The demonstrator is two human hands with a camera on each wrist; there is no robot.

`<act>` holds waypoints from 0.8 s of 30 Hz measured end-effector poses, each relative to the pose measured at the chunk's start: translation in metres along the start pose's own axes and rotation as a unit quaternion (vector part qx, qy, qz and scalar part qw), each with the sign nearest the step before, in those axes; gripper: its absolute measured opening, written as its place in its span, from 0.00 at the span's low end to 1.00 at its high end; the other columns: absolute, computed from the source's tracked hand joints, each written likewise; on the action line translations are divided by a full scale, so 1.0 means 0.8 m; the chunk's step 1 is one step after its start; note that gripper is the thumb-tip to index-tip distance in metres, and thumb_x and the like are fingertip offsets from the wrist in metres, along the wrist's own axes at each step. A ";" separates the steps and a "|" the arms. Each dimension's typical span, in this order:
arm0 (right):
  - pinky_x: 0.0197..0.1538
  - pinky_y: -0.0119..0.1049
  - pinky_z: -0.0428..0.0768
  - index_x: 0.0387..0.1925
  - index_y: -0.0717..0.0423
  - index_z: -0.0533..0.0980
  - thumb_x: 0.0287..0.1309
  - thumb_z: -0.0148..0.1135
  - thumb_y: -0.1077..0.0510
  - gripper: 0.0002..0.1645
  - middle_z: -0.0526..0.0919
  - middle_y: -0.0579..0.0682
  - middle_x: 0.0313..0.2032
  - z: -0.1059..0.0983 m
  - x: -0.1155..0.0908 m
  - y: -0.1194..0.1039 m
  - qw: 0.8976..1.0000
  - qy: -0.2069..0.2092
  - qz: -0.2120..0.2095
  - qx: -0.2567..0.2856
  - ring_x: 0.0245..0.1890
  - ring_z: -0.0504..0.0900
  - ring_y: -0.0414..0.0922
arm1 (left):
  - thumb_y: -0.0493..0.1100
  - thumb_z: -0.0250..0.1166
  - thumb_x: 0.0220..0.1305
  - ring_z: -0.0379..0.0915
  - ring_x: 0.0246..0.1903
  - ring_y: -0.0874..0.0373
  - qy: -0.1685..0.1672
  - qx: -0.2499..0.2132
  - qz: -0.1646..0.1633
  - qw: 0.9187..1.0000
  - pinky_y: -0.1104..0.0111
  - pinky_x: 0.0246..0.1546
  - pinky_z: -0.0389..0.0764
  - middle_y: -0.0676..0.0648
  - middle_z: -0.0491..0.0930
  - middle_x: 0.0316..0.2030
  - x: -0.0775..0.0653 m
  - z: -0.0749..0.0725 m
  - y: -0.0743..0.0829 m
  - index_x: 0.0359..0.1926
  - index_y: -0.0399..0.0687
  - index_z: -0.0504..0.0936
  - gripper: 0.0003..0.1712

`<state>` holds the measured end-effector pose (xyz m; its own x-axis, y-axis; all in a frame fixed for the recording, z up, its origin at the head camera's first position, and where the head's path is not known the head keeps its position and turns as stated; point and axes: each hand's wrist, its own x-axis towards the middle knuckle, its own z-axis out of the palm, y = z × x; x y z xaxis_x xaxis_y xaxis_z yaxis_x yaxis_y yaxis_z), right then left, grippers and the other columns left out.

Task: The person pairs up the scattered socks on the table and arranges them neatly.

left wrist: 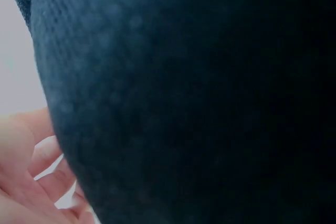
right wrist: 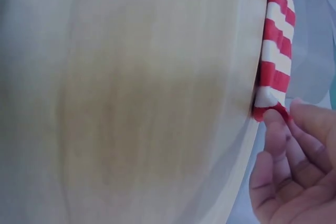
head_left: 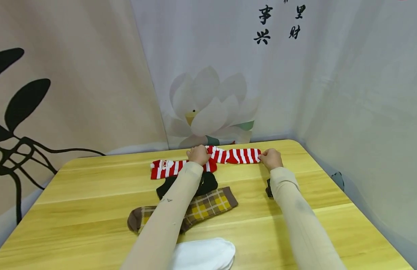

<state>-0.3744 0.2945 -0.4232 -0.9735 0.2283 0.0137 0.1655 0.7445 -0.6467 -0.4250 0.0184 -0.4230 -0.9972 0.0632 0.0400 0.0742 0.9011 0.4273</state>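
A red-and-white striped sock (head_left: pixel 243 156) lies along the far edge of the table, spanning the space between the two hands. My right hand (head_left: pixel 272 159) pinches its red end between thumb and fingertips, as the right wrist view also shows. At the sock's other end, my left hand (head_left: pixel 198 155) grips the fabric with bent fingers. Under and left of that hand is another striped sock (head_left: pixel 162 170) with a Santa face. Dark knit fabric (left wrist: pixel 157 87) fills most of the left wrist view and hides what those fingers touch.
Nearer than the striped socks lie black socks (head_left: pixel 208 183), brown-and-yellow plaid socks (head_left: pixel 208 206) and a white sock (head_left: pixel 203 255), partly behind the left sleeve. A small black object (head_left: pixel 269 188) shows beside the right cuff. Printed curtains (head_left: pixel 208 45) hang behind the wooden table (head_left: pixel 93 195).
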 end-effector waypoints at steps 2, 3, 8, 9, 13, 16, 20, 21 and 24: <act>0.34 0.35 0.73 0.40 0.67 0.82 0.63 0.58 0.58 0.14 0.84 0.63 0.42 0.000 0.001 0.001 1.000 0.003 0.000 0.000 0.34 0.76 0.49 | 0.48 0.64 0.64 0.72 0.45 0.46 0.008 -0.004 0.002 1.000 0.50 0.54 0.63 0.46 0.82 0.35 -0.002 -0.002 0.001 0.31 0.48 0.84 0.10; 0.33 0.35 0.73 0.40 0.67 0.82 0.63 0.59 0.59 0.14 0.84 0.63 0.41 0.000 0.002 0.002 1.000 0.004 0.000 0.001 0.33 0.76 0.49 | 0.48 0.64 0.64 0.72 0.45 0.47 0.012 -0.005 0.003 1.000 0.50 0.54 0.64 0.46 0.82 0.34 -0.002 -0.003 0.001 0.31 0.48 0.84 0.10; 0.28 0.33 0.71 0.39 0.67 0.82 0.64 0.57 0.60 0.13 0.85 0.62 0.37 -0.003 0.001 0.005 1.000 0.004 0.002 0.000 0.26 0.75 0.46 | 0.48 0.64 0.64 0.74 0.44 0.48 0.022 -0.005 0.009 1.000 0.50 0.53 0.65 0.47 0.83 0.33 -0.004 -0.005 0.002 0.29 0.49 0.85 0.10; 0.27 0.33 0.71 0.39 0.67 0.82 0.64 0.56 0.61 0.13 0.85 0.62 0.37 -0.004 0.000 0.005 1.000 0.003 0.004 0.001 0.25 0.75 0.45 | 0.47 0.64 0.64 0.74 0.44 0.48 0.023 -0.006 0.009 1.000 0.50 0.53 0.65 0.47 0.83 0.33 -0.004 -0.005 0.003 0.29 0.49 0.85 0.10; 0.26 0.33 0.71 0.39 0.67 0.82 0.65 0.53 0.61 0.14 0.85 0.63 0.36 -0.009 -0.002 0.007 1.000 0.004 0.008 0.005 0.24 0.76 0.44 | 0.47 0.64 0.64 0.75 0.42 0.48 0.033 -0.011 0.012 0.999 0.49 0.53 0.65 0.48 0.84 0.31 -0.003 -0.006 0.003 0.28 0.49 0.85 0.10; 0.27 0.33 0.72 0.39 0.67 0.82 0.65 0.53 0.61 0.14 0.85 0.62 0.36 -0.011 -0.003 0.007 1.000 0.012 0.008 0.003 0.25 0.77 0.45 | 0.46 0.64 0.64 0.76 0.40 0.49 0.041 -0.016 0.015 0.999 0.49 0.53 0.65 0.48 0.84 0.30 -0.003 -0.005 0.004 0.27 0.50 0.86 0.10; 0.28 0.34 0.73 0.38 0.66 0.82 0.64 0.53 0.61 0.14 0.85 0.61 0.35 -0.010 -0.005 0.008 1.000 0.023 0.007 -0.002 0.26 0.78 0.46 | 0.46 0.64 0.64 0.77 0.40 0.50 0.050 -0.021 0.024 0.998 0.49 0.53 0.65 0.49 0.84 0.30 -0.003 -0.005 0.005 0.29 0.50 0.87 0.09; 0.28 0.34 0.73 0.38 0.66 0.82 0.64 0.53 0.61 0.14 0.85 0.61 0.35 -0.010 -0.005 0.008 1.000 0.023 0.006 -0.002 0.26 0.78 0.46 | 0.46 0.64 0.64 0.77 0.40 0.50 0.053 -0.022 0.027 0.998 0.49 0.54 0.65 0.49 0.85 0.30 -0.003 -0.006 0.006 0.30 0.50 0.88 0.09; 0.27 0.34 0.73 0.37 0.66 0.82 0.64 0.52 0.61 0.14 0.85 0.62 0.35 -0.010 -0.005 0.008 1.000 0.025 0.008 -0.001 0.25 0.77 0.46 | 0.45 0.63 0.65 0.77 0.39 0.50 0.060 -0.028 0.036 0.997 0.48 0.54 0.64 0.49 0.84 0.29 -0.004 -0.009 0.009 0.30 0.49 0.88 0.10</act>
<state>-0.3678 0.3037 -0.4214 -0.9614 0.2718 0.0420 0.1815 0.7416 -0.6458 -0.4214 0.0212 -0.4134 -0.9815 0.0715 0.1777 0.1484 0.8706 0.4691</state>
